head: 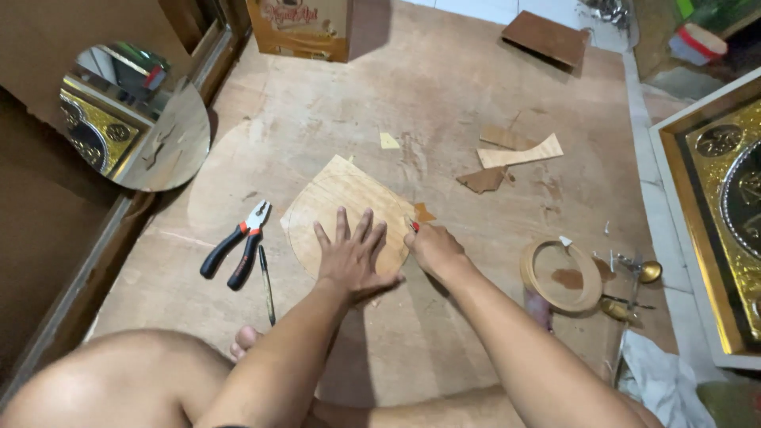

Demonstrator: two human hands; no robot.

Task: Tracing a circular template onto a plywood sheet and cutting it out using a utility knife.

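Warm, even indoor light; soft shadows fell toward the viewer under both forearms. Round mirror [135, 119] threw bright reflections. Wide-angle bending at edges; slight softness overall, knee blurred.

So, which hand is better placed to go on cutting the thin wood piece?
Right, probably. The right hand already grips a small red-tipped cutter at the edge of the wood piece. The left hand lies flat on it, pressing it down.
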